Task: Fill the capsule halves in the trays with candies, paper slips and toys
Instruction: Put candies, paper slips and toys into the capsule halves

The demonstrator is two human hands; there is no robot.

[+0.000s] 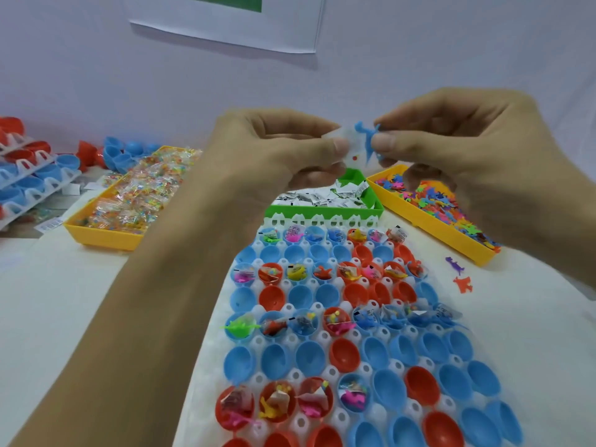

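A white bench (96, 301) carries a white tray (309, 346) of red and blue capsule halves (342, 353) that runs from the near edge away toward the wall. Rows of filled halves alternate with bare ones: the filled ones hold small toys, paper slips and clear candy packets. In the nearest filled row only the four left halves hold anything.

Behind the tray stands a green bin (280, 209) of folded paper slips (325, 198). To its right a yellow bin (419, 217) is heaped with small coloured toys (448, 208), and to its left a second yellow bin (103, 232) is full of candy packets (142, 191). Two loose toys, one purple (454, 265) and one orange (463, 283), lie on the bench just beside the toy bin. At far left are stacked trays (29, 179) with red and blue halves, and loose blue halves (124, 154) lie behind the candy bin. A white sheet (232, 27) hangs on the wall.

Both forearms reach in over the tray, and the left one hides its left edge and part of the green bin. The hands meet raised above the bins. The left hand (277, 150) has its fingers curled and pinches a clear candy packet (350, 146) between thumb and fingers. The right hand (451, 146), fingers also curled, pinches a blue toy (369, 137) against that packet, so the two things touch between the thumbs.
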